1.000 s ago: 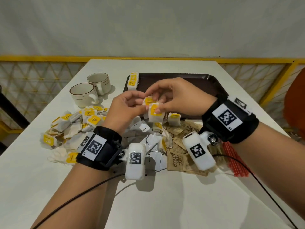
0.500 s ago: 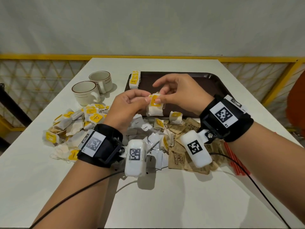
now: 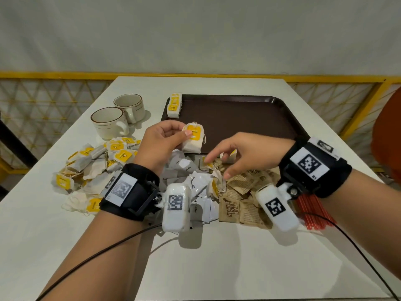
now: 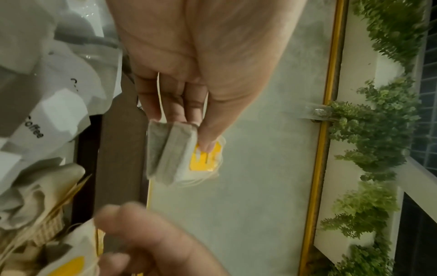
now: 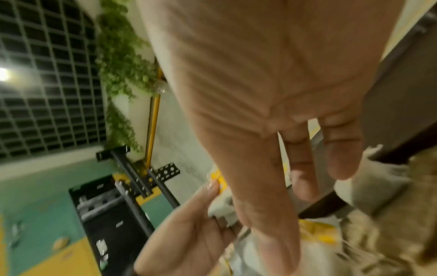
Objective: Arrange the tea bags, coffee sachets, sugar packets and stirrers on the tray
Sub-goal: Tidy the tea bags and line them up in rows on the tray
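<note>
My left hand (image 3: 184, 133) pinches a small stack of tea bags (image 3: 192, 138) with yellow tags, thumb on top, just above the near left edge of the dark brown tray (image 3: 249, 118). In the left wrist view the stack (image 4: 172, 155) sits between the thumb and fingers. My right hand (image 3: 217, 167) is lower, its fingers spread and empty over a loose tea bag (image 3: 205, 165) on the pile. A row of tea bags (image 3: 174, 105) lies in the tray's far left corner. The right wrist view is blurred.
Two cups (image 3: 110, 122) stand left of the tray. On the table lie a heap of tea bags (image 3: 97, 164), white coffee sachets (image 3: 188, 170), brown sugar packets (image 3: 243, 192) and red stirrers (image 3: 312, 210). Cables trail from both wrists.
My right hand has let go of the tea bags that both hands held and dropped towards the pile. My left hand keeps the stack and has lifted it slightly towards the tray.
</note>
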Demonstrator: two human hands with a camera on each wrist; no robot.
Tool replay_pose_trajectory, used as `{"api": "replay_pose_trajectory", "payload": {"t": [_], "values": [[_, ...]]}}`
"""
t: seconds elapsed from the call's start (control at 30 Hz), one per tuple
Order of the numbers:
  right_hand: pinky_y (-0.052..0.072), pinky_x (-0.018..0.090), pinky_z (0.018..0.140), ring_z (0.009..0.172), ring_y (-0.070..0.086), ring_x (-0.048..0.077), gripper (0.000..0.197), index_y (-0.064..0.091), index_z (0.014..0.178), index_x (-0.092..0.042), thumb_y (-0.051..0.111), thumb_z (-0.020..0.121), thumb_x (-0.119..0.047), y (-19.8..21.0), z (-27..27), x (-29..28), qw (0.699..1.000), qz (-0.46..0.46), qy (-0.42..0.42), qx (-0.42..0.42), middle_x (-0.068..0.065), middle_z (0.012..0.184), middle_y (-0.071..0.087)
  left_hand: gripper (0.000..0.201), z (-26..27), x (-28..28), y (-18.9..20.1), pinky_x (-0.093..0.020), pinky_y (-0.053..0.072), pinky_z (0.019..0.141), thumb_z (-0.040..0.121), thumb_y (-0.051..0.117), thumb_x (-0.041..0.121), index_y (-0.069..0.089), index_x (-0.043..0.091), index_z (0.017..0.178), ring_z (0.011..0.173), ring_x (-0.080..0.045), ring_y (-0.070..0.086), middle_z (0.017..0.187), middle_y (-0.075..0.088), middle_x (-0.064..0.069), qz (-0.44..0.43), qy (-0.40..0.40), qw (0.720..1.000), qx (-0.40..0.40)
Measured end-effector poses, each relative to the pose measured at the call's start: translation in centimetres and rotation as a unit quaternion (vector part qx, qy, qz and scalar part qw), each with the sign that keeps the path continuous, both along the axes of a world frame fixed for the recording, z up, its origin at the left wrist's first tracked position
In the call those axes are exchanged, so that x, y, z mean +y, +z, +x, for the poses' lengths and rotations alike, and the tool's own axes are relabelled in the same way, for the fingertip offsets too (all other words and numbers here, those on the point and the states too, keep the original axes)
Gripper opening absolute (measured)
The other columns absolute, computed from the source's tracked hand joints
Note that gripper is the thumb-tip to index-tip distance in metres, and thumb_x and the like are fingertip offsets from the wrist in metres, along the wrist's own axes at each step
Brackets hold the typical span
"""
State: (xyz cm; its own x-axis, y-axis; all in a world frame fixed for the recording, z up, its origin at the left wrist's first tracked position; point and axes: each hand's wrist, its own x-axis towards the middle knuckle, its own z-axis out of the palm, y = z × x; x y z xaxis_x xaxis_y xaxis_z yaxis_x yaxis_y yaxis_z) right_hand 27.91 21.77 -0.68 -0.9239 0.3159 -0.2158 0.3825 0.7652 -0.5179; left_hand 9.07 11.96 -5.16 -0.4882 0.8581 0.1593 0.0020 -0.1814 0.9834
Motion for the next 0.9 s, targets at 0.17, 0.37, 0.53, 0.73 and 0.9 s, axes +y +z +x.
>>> {"api": "replay_pose_trajectory", "payload": {"t": [0.17, 0.37, 0.53, 0.73, 0.9], "values": [[0.047, 0.017, 0.074, 0.079, 0.060, -0.004, 0.010, 0.070, 0.088, -0.023, 0.074, 0.081, -0.017, -0.5, 0.4, -0.3, 0.999, -0.013, -0.005, 0.037, -0.011, 0.086, 0.067, 0.011, 0.0, 0.0, 0.0, -0.020, 0.053, 0.066, 0.085, 0.065, 0.004, 0.066, 0.014, 0.082, 0.071, -0.014, 0.064, 0.076, 0.072, -0.001, -0.006, 0.007, 1.000, -0.002], [0.055, 0.021, 0.073, 0.079, 0.065, 0.011, 0.019, 0.067, 0.096, -0.006, 0.071, 0.079, 0.000, 1.8, 1.2, -1.0, 0.967, -0.201, -0.036, 0.154, 0.005, 0.087, 0.070, 0.007, 0.6, 0.0, 0.0, -0.023, 0.052, 0.066, 0.082, 0.069, 0.005, 0.068, 0.012, 0.082, 0.072, -0.018, 0.063, 0.079, 0.072, -0.007, -0.001, 0.021, 1.000, -0.011], [0.056, 0.027, 0.073, 0.071, 0.062, 0.011, 0.028, 0.068, 0.095, -0.013, 0.078, 0.073, 0.001, 1.5, -0.6, -1.5, 0.959, -0.140, -0.083, 0.234, 0.006, 0.087, 0.068, 0.013, 1.3, -0.3, 0.3, -0.020, 0.053, 0.062, 0.074, 0.072, 0.002, 0.067, 0.007, 0.084, 0.061, -0.010, 0.063, 0.067, 0.070, -0.001, -0.006, -0.020, 0.999, 0.036], [0.051, 0.021, 0.053, 0.060, 0.057, 0.006, 0.016, 0.069, 0.090, -0.012, 0.076, 0.077, -0.005, 1.0, -1.3, -1.6, 0.948, -0.110, -0.140, 0.262, 0.001, 0.075, 0.065, 0.013, 1.4, -0.5, 0.4, -0.017, 0.051, 0.060, 0.076, 0.070, -0.004, 0.064, 0.008, 0.078, 0.053, -0.005, 0.059, 0.056, 0.065, 0.004, -0.012, -0.032, 0.998, 0.060], [0.056, 0.031, 0.068, 0.072, 0.067, 0.025, 0.007, 0.071, 0.087, -0.006, 0.073, 0.080, -0.008, 1.4, -0.8, -1.6, 0.953, -0.123, -0.122, 0.250, 0.013, 0.082, 0.071, 0.013, 1.2, -0.3, 0.3, -0.018, 0.052, 0.060, 0.074, 0.074, -0.001, 0.064, 0.006, 0.079, 0.055, -0.008, 0.062, 0.058, 0.066, 0.001, -0.017, -0.015, 0.999, 0.036]]}}
